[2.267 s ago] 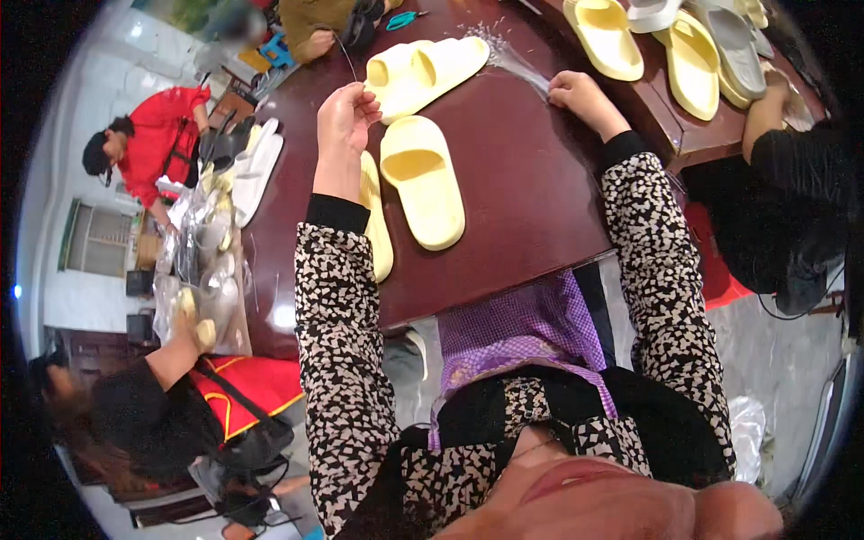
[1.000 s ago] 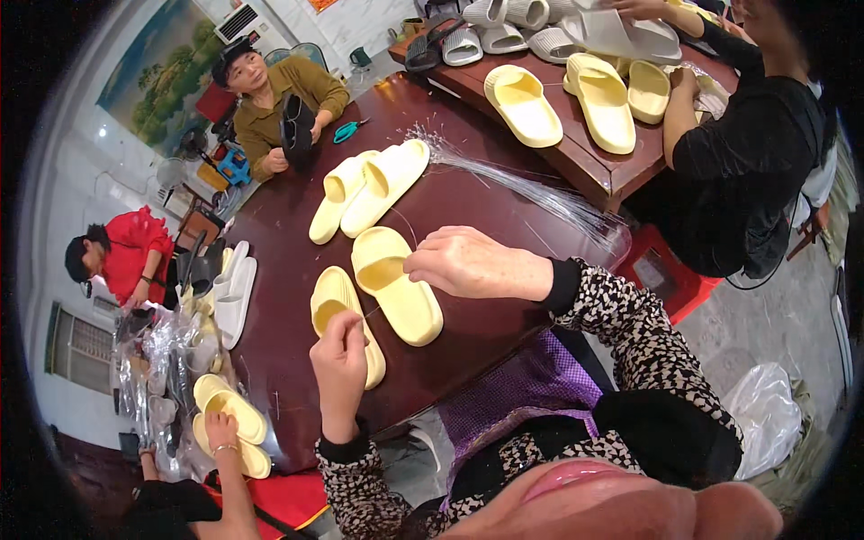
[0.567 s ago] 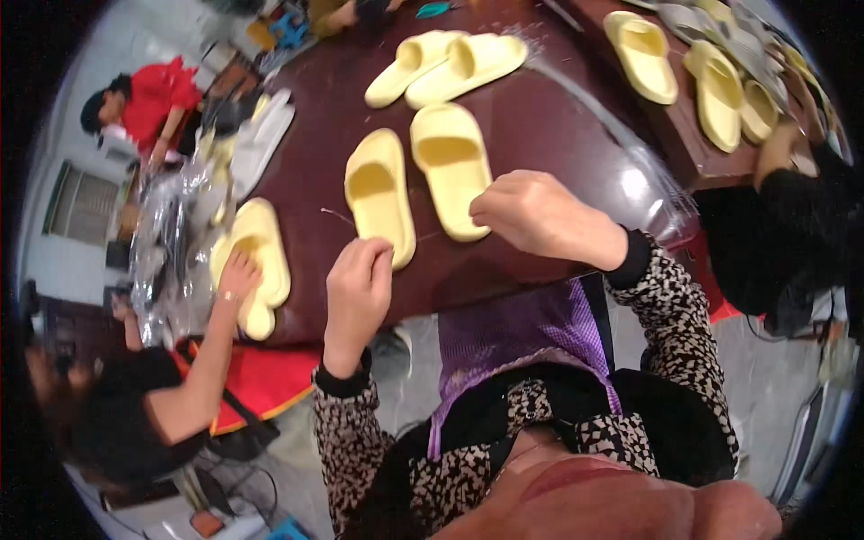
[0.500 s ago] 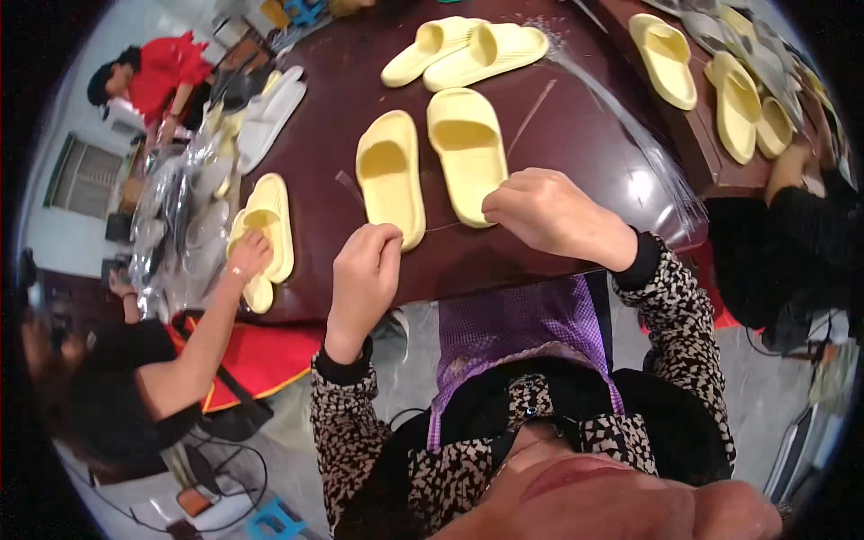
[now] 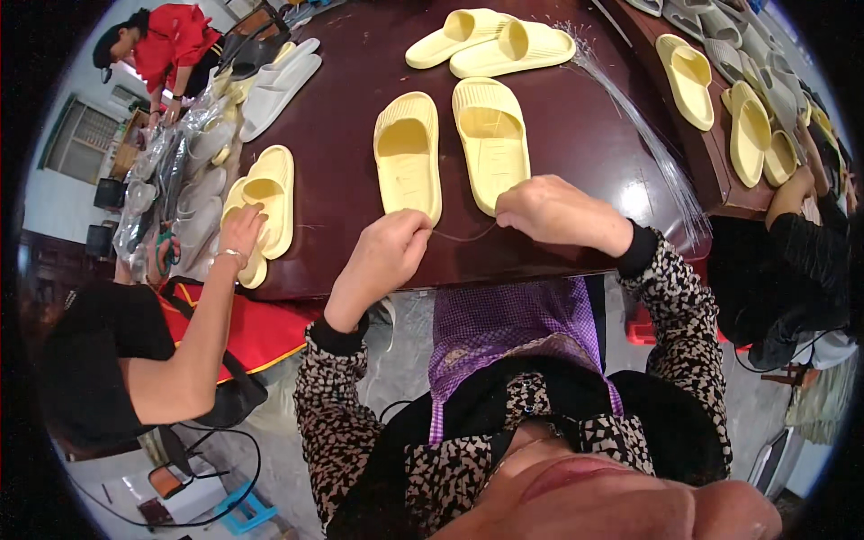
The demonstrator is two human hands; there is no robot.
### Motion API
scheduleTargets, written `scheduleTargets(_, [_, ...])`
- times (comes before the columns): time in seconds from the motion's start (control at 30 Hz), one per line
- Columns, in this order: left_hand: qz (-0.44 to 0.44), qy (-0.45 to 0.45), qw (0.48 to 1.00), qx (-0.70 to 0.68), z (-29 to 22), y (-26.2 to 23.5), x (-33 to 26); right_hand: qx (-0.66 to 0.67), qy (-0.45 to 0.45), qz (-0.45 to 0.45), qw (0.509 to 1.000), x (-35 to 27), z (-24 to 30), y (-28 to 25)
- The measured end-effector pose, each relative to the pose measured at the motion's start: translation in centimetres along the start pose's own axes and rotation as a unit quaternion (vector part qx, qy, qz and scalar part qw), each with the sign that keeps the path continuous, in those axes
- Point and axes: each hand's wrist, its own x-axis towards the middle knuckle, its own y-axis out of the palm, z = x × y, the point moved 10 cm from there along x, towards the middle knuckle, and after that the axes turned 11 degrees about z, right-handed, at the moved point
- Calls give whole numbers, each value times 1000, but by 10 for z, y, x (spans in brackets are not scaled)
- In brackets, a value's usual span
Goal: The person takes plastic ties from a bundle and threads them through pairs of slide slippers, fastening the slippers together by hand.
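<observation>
My left hand (image 5: 385, 254) is closed in a pinch at the heel of a yellow slide slipper (image 5: 408, 166). A second yellow slipper (image 5: 494, 157) lies to its right, with my right hand (image 5: 562, 214) pinched closed just by its heel. Between my fingertips runs a thin cord (image 5: 464, 239), sagging slightly over the table near the two heels. Its ends are hidden in my fingers. Both slippers lie sole down, toes pointing away from me.
The dark red table (image 5: 333, 117) also bears another yellow pair (image 5: 513, 52) at the far side and a bundle of clear thin strands (image 5: 643, 135) on the right. At left, a co-worker's hand (image 5: 241, 231) touches yellow slippers (image 5: 273, 193). More slippers (image 5: 686, 81) cover the right-hand table.
Everything on the table has shifted slightly in view. The cord between my hands now sags and shows more clearly. My left hand sits a little further right.
</observation>
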Motion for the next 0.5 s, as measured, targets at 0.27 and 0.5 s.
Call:
scheduleTargets(0.27, [2,-54,996,78,18,-3,22,-45,44,54,997,18,-6,-5])
scheduleTargets(0.5, [-16,-33,994,100,26,-4,13,-14,4,78,997,12,9,11])
